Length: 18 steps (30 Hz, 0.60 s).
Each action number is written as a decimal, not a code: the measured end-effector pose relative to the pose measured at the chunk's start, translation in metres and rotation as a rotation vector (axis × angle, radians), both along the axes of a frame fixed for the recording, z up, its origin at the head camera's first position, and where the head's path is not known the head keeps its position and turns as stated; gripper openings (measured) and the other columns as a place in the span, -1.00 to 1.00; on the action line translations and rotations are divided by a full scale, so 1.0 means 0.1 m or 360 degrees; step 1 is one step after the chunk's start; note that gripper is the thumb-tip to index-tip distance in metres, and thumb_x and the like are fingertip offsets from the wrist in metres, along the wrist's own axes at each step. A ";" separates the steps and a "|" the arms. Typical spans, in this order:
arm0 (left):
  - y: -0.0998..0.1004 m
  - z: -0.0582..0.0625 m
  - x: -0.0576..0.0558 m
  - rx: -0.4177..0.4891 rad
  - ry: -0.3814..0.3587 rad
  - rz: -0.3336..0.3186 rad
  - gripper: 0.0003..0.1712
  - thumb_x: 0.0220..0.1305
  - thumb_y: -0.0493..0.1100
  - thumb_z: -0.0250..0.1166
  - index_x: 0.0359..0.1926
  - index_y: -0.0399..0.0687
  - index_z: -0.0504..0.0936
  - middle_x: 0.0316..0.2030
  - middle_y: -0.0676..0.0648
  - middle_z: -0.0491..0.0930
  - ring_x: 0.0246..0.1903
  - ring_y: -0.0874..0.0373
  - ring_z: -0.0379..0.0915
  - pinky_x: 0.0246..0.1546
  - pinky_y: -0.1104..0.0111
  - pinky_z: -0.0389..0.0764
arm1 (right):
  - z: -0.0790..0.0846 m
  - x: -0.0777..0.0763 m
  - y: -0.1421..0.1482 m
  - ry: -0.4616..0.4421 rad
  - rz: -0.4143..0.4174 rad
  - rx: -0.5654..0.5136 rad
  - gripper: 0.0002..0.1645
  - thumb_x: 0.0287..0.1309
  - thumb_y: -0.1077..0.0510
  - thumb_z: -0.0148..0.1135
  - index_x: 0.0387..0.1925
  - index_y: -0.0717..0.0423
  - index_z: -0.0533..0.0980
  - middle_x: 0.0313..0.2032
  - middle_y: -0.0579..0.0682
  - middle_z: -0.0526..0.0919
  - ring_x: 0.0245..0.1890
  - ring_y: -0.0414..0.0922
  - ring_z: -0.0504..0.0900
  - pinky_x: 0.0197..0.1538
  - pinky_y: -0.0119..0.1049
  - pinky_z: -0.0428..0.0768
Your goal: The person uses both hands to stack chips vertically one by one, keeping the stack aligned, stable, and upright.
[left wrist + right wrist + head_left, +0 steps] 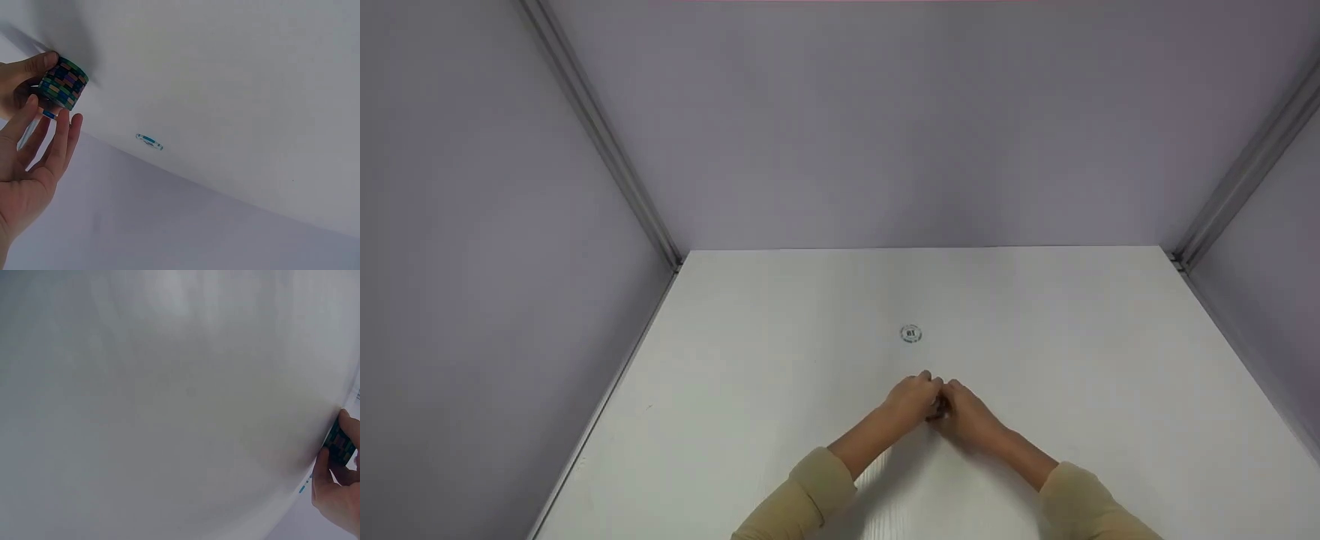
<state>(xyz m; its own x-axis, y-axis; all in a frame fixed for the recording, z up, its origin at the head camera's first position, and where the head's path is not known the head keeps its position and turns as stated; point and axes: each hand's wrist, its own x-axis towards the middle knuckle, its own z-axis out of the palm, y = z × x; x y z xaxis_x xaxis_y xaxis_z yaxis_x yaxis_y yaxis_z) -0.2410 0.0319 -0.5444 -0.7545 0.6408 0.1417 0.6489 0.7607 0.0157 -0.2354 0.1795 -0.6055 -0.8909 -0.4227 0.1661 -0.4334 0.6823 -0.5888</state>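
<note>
Both hands meet over the white table. My right hand grips a stack of poker chips with multicoloured edges, the stack held sideways between thumb and fingers. Right below that stack in the left wrist view, my left hand pinches a single poker chip between thumb and fingertips, its edge blue, orange and white. In the right wrist view the stack shows dark between the right fingers. A lone white poker chip with a blue-green patterned rim and a dark printed centre lies flat on the table, beyond the hands.
The white tabletop stretches around the hands. A pale grey-purple back panel rises behind it, with side panels left and right. Metal rails run along the panel corners.
</note>
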 end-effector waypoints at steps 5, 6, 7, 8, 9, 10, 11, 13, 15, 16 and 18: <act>0.07 -0.05 0.03 -0.0029 -0.0014 0.0099 -0.85 0.17 -0.15 0.27 -0.34 -0.15 0.55 -0.50 -0.01 0.44 -0.58 0.22 0.35 -0.51 0.50 0.43 | -0.01 0.00 -0.01 0.0012 0.0006 -0.0035 -0.63 0.01 0.27 0.30 -0.11 0.28 0.45 -0.33 -0.11 0.37 -0.35 -0.21 0.36 -0.26 -0.26 0.47; 0.07 -0.05 0.04 -0.0032 -0.0023 0.0115 -0.84 0.15 -0.14 0.29 -0.33 -0.15 0.55 -0.49 -0.01 0.44 -0.58 0.23 0.33 -0.51 0.50 0.43 | -0.02 0.01 -0.02 0.0007 -0.0002 -0.0036 -0.63 0.01 0.27 0.30 -0.11 0.28 0.45 -0.33 -0.11 0.37 -0.35 -0.21 0.37 -0.26 -0.26 0.48; 0.08 -0.05 0.04 -0.0043 -0.0028 0.0130 -0.82 0.14 -0.13 0.30 -0.31 -0.15 0.55 -0.49 -0.01 0.44 -0.57 0.23 0.33 -0.50 0.50 0.43 | -0.02 0.01 -0.02 0.0007 -0.0004 -0.0038 -0.64 0.01 0.27 0.30 -0.12 0.28 0.44 -0.33 -0.11 0.37 -0.35 -0.20 0.37 -0.26 -0.26 0.48; 0.09 -0.06 0.05 -0.0044 -0.0016 0.0143 -0.81 0.12 -0.13 0.32 -0.31 -0.14 0.55 -0.49 0.00 0.44 -0.58 0.23 0.33 -0.50 0.50 0.44 | -0.02 0.01 -0.02 0.0011 -0.0006 -0.0034 -0.64 0.00 0.28 0.30 -0.13 0.29 0.44 -0.33 -0.10 0.37 -0.35 -0.20 0.37 -0.25 -0.25 0.48; 0.09 -0.06 0.05 -0.0047 0.0001 0.0150 -0.79 0.10 -0.12 0.33 -0.31 -0.14 0.56 -0.49 0.00 0.45 -0.57 0.23 0.34 -0.50 0.50 0.44 | -0.02 0.01 -0.02 0.0025 -0.0006 -0.0029 -0.64 0.00 0.28 0.30 -0.14 0.29 0.44 -0.33 -0.10 0.38 -0.35 -0.20 0.38 -0.26 -0.24 0.48; 0.09 -0.06 0.06 -0.0052 0.0018 0.0157 -0.78 0.09 -0.12 0.34 -0.31 -0.14 0.55 -0.49 0.00 0.45 -0.57 0.23 0.35 -0.51 0.50 0.44 | -0.02 0.01 -0.02 0.0025 -0.0012 -0.0021 -0.65 0.00 0.28 0.30 -0.14 0.28 0.43 -0.33 -0.10 0.38 -0.35 -0.20 0.38 -0.25 -0.25 0.48; 0.09 -0.07 0.06 -0.0060 0.0040 0.0163 -0.78 0.08 -0.11 0.35 -0.31 -0.13 0.55 -0.50 0.01 0.45 -0.57 0.24 0.35 -0.51 0.50 0.45 | -0.02 0.01 -0.02 0.0031 -0.0014 -0.0016 -0.65 0.00 0.27 0.31 -0.15 0.27 0.43 -0.33 -0.10 0.37 -0.34 -0.20 0.38 -0.25 -0.24 0.48; 0.10 -0.08 0.06 -0.0075 0.0086 0.0172 -0.78 0.07 -0.11 0.35 -0.33 -0.12 0.55 -0.51 0.01 0.44 -0.58 0.24 0.37 -0.53 0.51 0.45 | -0.02 0.01 -0.02 0.0052 -0.0010 -0.0001 -0.66 0.00 0.27 0.31 -0.16 0.27 0.43 -0.33 -0.10 0.37 -0.35 -0.19 0.38 -0.25 -0.24 0.48; 0.11 -0.09 0.06 -0.0078 0.0099 0.0184 -0.79 0.07 -0.12 0.35 -0.34 -0.12 0.54 -0.52 0.02 0.43 -0.58 0.25 0.36 -0.54 0.51 0.45 | -0.01 0.01 -0.02 0.0060 -0.0013 0.0009 -0.67 0.01 0.26 0.30 -0.17 0.26 0.43 -0.34 -0.10 0.37 -0.35 -0.20 0.37 -0.25 -0.24 0.48; 0.11 -0.09 0.06 -0.0077 0.0101 0.0190 -0.80 0.08 -0.12 0.35 -0.35 -0.12 0.54 -0.53 0.02 0.43 -0.58 0.25 0.35 -0.54 0.52 0.44 | -0.01 0.01 -0.02 0.0058 -0.0017 0.0015 -0.67 0.02 0.26 0.29 -0.17 0.26 0.43 -0.34 -0.11 0.36 -0.35 -0.20 0.37 -0.25 -0.25 0.48; 0.12 -0.10 0.06 -0.0071 0.0111 0.0199 -0.82 0.08 -0.13 0.35 -0.36 -0.12 0.54 -0.53 0.02 0.43 -0.58 0.26 0.36 -0.55 0.52 0.44 | -0.01 0.01 -0.02 0.0082 -0.0010 0.0022 -0.69 0.03 0.27 0.29 -0.18 0.26 0.43 -0.34 -0.10 0.37 -0.36 -0.20 0.37 -0.26 -0.25 0.47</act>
<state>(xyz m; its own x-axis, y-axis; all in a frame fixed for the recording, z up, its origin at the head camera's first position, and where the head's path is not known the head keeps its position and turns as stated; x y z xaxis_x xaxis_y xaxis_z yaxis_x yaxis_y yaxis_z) -0.2346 0.0438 -0.5547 -0.8183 0.5491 0.1703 0.5473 0.8347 -0.0615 -0.2342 0.1773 -0.6069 -0.8841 -0.4195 0.2058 -0.4584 0.6933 -0.5561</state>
